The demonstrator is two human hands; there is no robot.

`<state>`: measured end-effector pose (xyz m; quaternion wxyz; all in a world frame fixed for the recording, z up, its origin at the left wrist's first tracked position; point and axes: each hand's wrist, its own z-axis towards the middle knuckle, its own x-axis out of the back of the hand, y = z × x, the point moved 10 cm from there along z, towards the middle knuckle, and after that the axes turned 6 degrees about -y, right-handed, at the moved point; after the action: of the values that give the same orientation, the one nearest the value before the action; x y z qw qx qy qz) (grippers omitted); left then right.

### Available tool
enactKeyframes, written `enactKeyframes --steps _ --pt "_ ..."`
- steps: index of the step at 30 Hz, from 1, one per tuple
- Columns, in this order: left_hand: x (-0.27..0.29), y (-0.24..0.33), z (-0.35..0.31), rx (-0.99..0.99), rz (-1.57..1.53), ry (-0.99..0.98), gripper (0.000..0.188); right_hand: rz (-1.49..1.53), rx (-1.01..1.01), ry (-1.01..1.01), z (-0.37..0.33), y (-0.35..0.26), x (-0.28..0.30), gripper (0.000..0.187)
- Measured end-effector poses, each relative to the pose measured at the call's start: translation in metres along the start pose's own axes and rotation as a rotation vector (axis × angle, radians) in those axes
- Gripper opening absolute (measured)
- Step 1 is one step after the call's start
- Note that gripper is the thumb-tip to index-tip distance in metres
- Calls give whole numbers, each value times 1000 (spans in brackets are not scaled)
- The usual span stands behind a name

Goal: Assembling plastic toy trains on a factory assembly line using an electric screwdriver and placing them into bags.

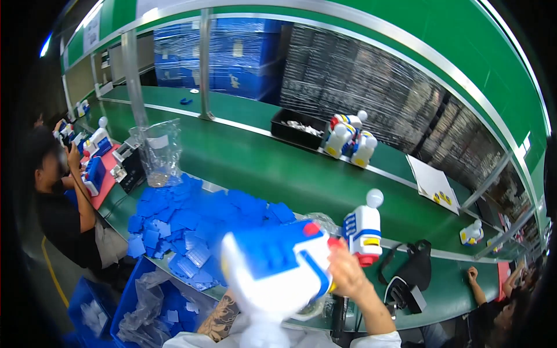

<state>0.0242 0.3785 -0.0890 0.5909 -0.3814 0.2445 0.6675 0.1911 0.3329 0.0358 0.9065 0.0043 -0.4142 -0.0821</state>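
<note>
Close in front of me, a white plastic toy (249,290) with a blue panel, a red button and a round white knob is held tilted; it is blurred. My right hand (348,272) is closed round its right end, by a red part. My left forearm, patterned with a tattoo, comes up behind the toy, which hides that hand and its fingers. A like toy (364,229) stands upright on the green bench just beyond my right hand. Left of the held toy lies a heap of flat blue plastic pieces (185,214).
A clear plastic bag (162,151) stands behind the heap. Farther back are a black bin (297,129) of small white parts and several more toys (351,139). A black bag (413,267) lies at right. Blue crates (130,290) stand below left. People work at both sides.
</note>
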Motion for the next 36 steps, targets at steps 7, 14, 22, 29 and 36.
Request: enactKeyframes --steps 7,14,22,29,36 --pt "18 -50 -64 618 -181 212 56 55 -366 54 -69 -33 -9 55" --pt "12 -39 -58 658 863 428 64 1780 -938 797 -117 8 -64 69" --pt "-39 -71 -57 797 1365 152 59 1361 -1257 664 -160 -9 -93 83" --pt "-23 -73 -66 848 1573 94 60 981 -1392 494 -202 -2 -92 63" --pt "-25 -84 -69 928 1601 112 62 1244 -1404 677 -193 12 -82 60"
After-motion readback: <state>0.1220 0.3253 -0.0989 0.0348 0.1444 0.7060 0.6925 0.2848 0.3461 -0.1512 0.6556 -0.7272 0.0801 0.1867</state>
